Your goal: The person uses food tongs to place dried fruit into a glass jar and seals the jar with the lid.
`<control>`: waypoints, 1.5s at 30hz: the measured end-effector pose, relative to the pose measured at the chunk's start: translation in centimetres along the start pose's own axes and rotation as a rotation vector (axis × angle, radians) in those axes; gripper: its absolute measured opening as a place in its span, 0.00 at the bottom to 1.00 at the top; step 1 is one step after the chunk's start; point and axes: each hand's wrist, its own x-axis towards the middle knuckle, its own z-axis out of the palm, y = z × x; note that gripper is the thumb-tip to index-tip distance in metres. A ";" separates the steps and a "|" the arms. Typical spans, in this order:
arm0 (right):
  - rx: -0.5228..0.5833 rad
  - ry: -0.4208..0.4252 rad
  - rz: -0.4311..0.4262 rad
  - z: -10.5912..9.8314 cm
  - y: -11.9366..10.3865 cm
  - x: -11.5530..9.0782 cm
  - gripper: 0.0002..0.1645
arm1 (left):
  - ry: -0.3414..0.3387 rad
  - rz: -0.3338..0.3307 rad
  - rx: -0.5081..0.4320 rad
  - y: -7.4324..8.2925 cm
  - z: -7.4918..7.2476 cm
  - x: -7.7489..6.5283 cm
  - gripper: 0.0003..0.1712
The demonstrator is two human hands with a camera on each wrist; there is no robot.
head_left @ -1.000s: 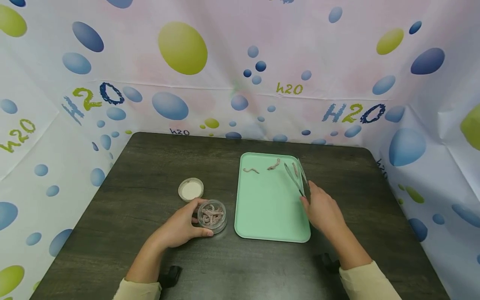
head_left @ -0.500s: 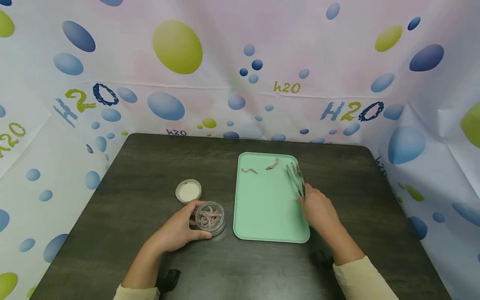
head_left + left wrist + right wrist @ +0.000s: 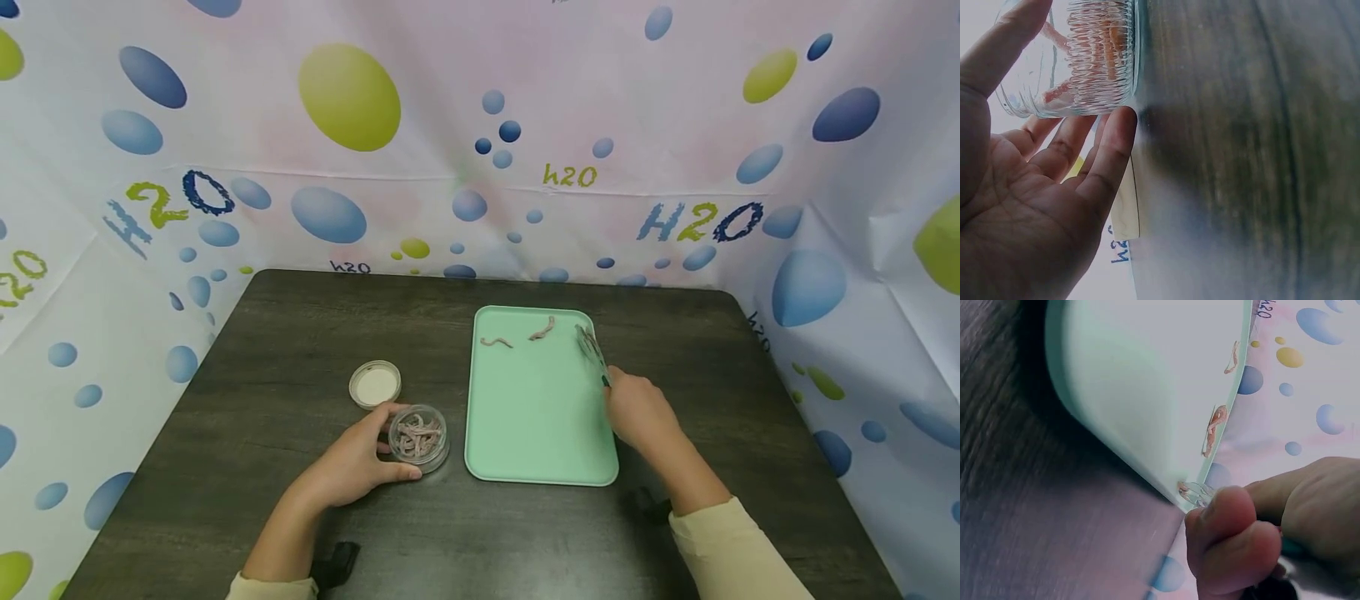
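In the head view, my left hand [image 3: 360,462] is curled round the side of a glass jar [image 3: 442,457], thumb in front and fingers behind. Pinkish worm-like pieces [image 3: 417,437] fill part of the jar. My right hand [image 3: 643,412] holds tongs [image 3: 594,350] over the far right corner of a mint-green tray [image 3: 542,417]. The arms of the tongs are close together around another worm-like piece, mostly hidden there. Two more lie along the tray's far end: a thin one [image 3: 496,342] and a thicker one [image 3: 542,329].
A round pale lid [image 3: 375,384] lies on the dark wooden table [image 3: 315,333] just behind the jar. Behind and beside the table hangs a white sheet [image 3: 420,100] printed with blue and green spots.
The wide-spread arms of the tongs have come together at the tray's far right corner. My left hand has stayed at the jar, and the view has shifted slightly.
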 end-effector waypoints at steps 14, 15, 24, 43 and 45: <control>-0.079 0.102 -0.035 1.4 1.2 -0.3 0.29 | 0.001 -0.002 -0.004 0.0 -0.1 -0.1 0.52; -0.080 0.102 -0.030 1.4 1.4 -0.3 0.29 | 0.001 -0.003 -0.003 0.0 -0.1 -0.1 0.52; -0.107 0.115 -0.030 1.9 2.5 -0.2 0.27 | 0.001 -0.005 0.005 -0.2 0.0 -0.1 0.52; -0.088 0.225 -0.030 1.7 3.8 -0.8 0.25 | 0.003 0.019 0.008 0.1 0.0 -0.1 0.52; -0.078 0.245 -0.046 1.8 3.9 -0.9 0.25 | -0.003 0.027 0.001 0.1 0.0 -0.1 0.52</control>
